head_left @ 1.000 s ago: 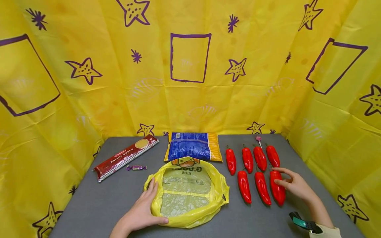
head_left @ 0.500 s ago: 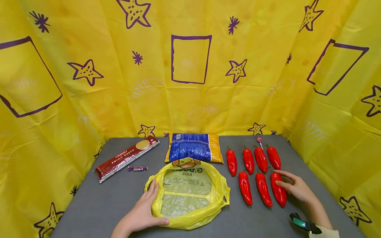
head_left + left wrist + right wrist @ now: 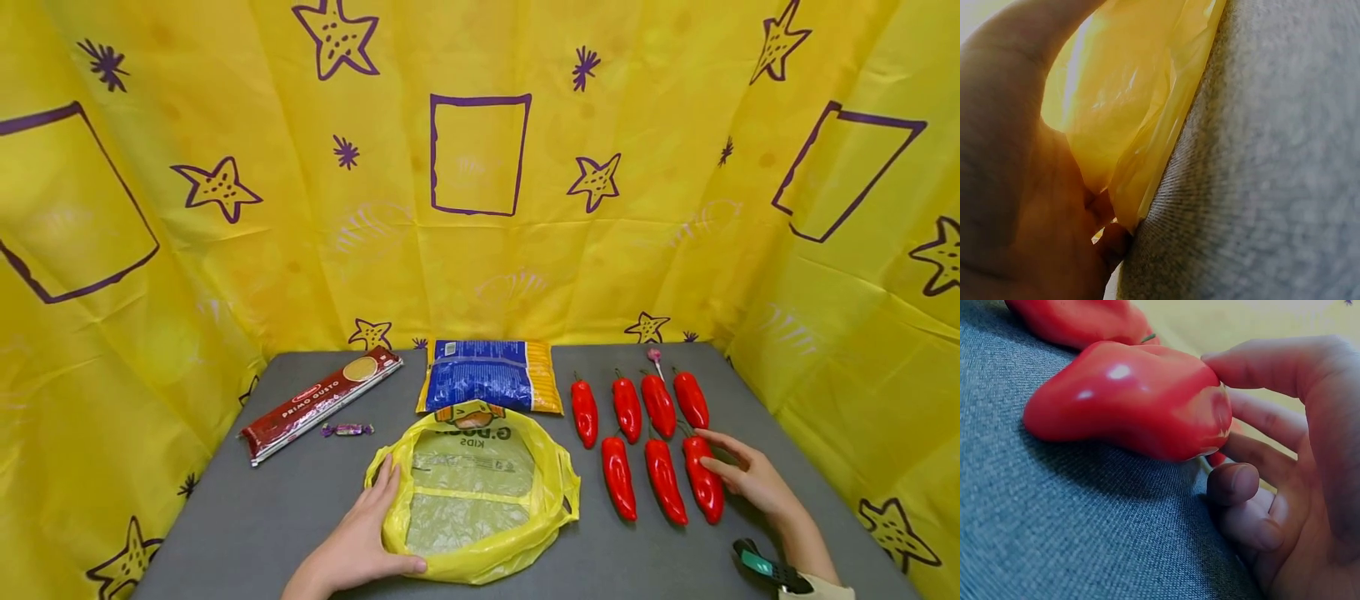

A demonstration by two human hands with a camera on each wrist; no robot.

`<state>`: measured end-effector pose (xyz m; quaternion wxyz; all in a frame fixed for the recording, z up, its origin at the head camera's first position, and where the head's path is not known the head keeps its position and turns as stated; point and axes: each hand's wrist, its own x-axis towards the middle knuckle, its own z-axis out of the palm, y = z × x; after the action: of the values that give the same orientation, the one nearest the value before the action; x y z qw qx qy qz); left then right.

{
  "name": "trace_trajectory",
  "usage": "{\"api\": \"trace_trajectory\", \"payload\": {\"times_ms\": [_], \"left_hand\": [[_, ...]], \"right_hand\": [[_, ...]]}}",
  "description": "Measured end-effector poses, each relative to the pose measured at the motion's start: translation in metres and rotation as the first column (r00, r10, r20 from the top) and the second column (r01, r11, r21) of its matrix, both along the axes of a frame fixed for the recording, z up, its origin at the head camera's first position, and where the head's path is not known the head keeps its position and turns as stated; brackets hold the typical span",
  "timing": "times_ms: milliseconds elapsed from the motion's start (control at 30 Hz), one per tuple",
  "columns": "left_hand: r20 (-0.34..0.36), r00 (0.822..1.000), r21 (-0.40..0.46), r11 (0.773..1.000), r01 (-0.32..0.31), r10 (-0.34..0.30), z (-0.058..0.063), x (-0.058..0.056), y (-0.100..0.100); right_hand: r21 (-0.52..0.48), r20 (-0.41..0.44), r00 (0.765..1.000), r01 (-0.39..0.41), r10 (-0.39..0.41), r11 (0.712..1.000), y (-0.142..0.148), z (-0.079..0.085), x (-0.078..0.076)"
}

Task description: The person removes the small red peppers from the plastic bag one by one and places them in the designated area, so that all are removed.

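Note:
A yellow plastic bag (image 3: 480, 565) stands with its mouth spread, "KIDS" printed on its back wall. My left hand (image 3: 358, 533) holds its left side, thumb along the front rim and fingers at the left edge. In the left wrist view, fingertips curl against the foot of the bag's yellow wall (image 3: 1147, 137). My right hand (image 3: 753, 482) pinches a red pepper (image 3: 707, 492) near its stem end, thumb and fingers on different sides. That pepper (image 3: 1129, 406) lies on the grey cloth. Several more red peppers (image 3: 619, 479) lie beside it in two rows.
A blue and yellow packet (image 3: 480, 375) lies behind the bag. To the left are a long red "PRIMO GUSTO" packet (image 3: 318, 404) and a purple wrapped candy (image 3: 348, 430). Behind the peppers is a pink lollipop (image 3: 654, 356). Yellow printed curtains (image 3: 480, 267) surround the grey table (image 3: 247, 533).
The whole head view has shifted slightly downward. Both hands stay in place on the bag and the pepper, and nothing has been lifted.

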<state>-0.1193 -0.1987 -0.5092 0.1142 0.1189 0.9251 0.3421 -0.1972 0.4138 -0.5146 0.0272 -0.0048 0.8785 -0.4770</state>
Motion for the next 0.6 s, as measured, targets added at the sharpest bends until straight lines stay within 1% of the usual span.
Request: {"api": "trace_trajectory", "payload": {"times_ms": [67, 133, 200, 300, 400, 500, 600], "left_hand": [[-0.016, 1.0, -0.004, 1.0, -0.003, 0.003, 0.002, 0.001, -0.001], [-0.037, 0.999, -0.009, 1.0, -0.009, 0.009, 0.006, 0.003, -0.002], [-0.058, 0.998, -0.029, 0.999, -0.019, 0.018, 0.009, 0.004, -0.003], [-0.09, 0.996, -0.067, 0.997, -0.031, 0.025, 0.013, 0.006, -0.003], [-0.128, 0.991, -0.098, 0.993, -0.059, 0.046, 0.016, 0.01, 0.0], [-0.143, 0.987, -0.113, 0.99, -0.088, 0.071, 0.021, 0.014, 0.004], [-0.132, 0.986, -0.118, 0.986, -0.12, 0.104, 0.026, 0.019, 0.01]], "right_hand": [[-0.015, 0.001, 1.0, 0.004, -0.004, 1.0, -0.001, -0.001, -0.001], [-0.024, -0.014, 1.0, -0.018, 0.018, 1.0, -0.003, -0.002, -0.002], [-0.042, -0.017, 1.0, -0.015, 0.014, 0.999, -0.006, -0.003, -0.003], [-0.055, -0.046, 0.999, -0.019, 0.017, 0.998, -0.008, -0.002, -0.002], [-0.066, -0.079, 0.997, -0.013, 0.008, 0.998, -0.009, 0.0, -0.002], [-0.069, -0.099, 0.995, 0.013, -0.02, 0.998, -0.007, 0.006, 0.0], [-0.056, -0.102, 0.992, 0.07, -0.075, 0.996, -0.002, 0.014, 0.007]]}}
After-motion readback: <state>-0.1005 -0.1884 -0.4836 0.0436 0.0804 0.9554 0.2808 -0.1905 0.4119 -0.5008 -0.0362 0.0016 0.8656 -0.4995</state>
